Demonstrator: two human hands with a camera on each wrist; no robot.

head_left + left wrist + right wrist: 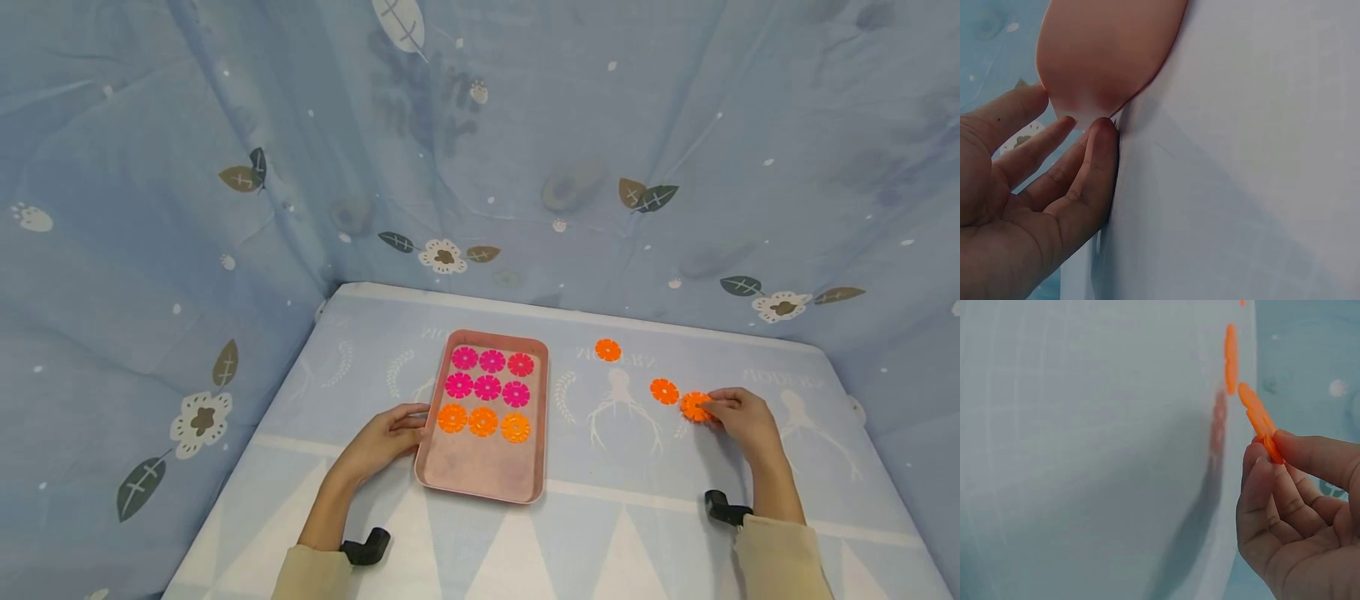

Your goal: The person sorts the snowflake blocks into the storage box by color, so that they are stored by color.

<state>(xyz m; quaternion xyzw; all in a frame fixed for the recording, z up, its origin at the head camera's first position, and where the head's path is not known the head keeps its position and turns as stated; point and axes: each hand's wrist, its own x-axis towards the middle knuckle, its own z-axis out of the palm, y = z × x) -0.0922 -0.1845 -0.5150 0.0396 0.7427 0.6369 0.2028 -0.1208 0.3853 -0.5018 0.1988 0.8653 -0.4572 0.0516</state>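
My right hand (746, 421) pinches an orange notched plastic disc (696, 407) between thumb and fingers. In the right wrist view the pinched disc (1259, 419) is tilted and held off the table. Just left of it lies another orange disc (664, 392), and a further orange disc (608, 350) sits farther back. My left hand (382, 442) touches the left wall of a pink rectangular tray (480, 477); its fingertips rest against the outer wall (1107, 56). Inside the tray are two rows of pink-red discs (487, 387) and a front row of orange discs (483, 422).
A pale blue and white patterned cloth (622, 492) covers the table. Blue printed curtain (525, 167) hangs behind and at both sides. Dark wrist-camera mounts (367, 547) stick out beside both wrists.
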